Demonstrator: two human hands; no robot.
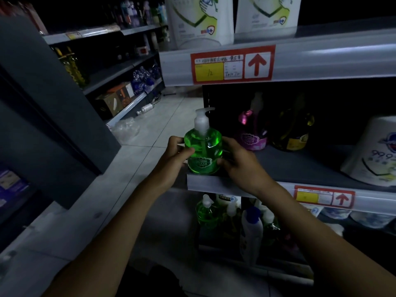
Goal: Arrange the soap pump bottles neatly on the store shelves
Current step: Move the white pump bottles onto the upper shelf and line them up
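Note:
A green soap pump bottle (203,146) with a white pump stands upright at the left front corner of the middle shelf (300,163). My left hand (174,157) grips its left side, thumb across the front. My right hand (237,159) grips its right side. Behind it to the right stand a pink pump bottle (251,131) and a dark yellow pump bottle (294,129), both in shadow. On the lower shelf stand another green pump bottle (206,212) and a white bottle with a blue cap (251,230).
Large white refill jugs (199,20) sit on the top shelf, another white jug (372,151) at the right of the middle shelf. Red price tags (232,64) mark the shelf edges. An aisle of tiled floor (154,129) runs left, with a facing shelf unit beyond.

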